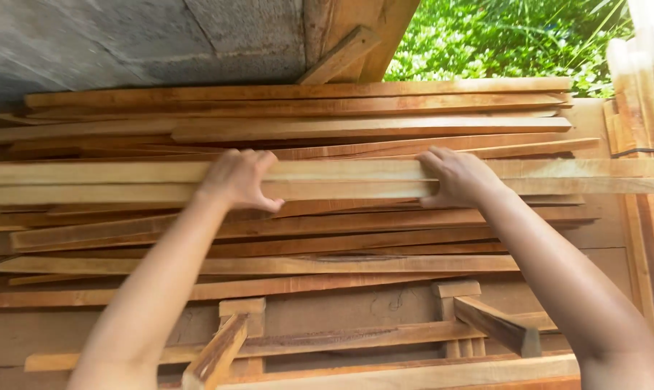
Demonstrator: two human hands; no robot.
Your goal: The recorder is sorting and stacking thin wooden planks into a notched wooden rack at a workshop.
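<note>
A long pale wooden plank (341, 179) lies across a stack of wooden planks (305, 123), running from the left edge to the right edge of the view. My left hand (239, 177) grips this plank left of its middle, fingers over its far edge and thumb under the near edge. Right of the middle, my right hand (453, 177) grips the same plank in the same way. Both arms reach up from the bottom of the view.
Below the held plank more planks (269, 263) lie piled on a wooden frame (453, 310). A grey concrete wall (139, 40) stands behind. More boards (641, 101) lean at the right. Green bushes (500, 36) show at the top right.
</note>
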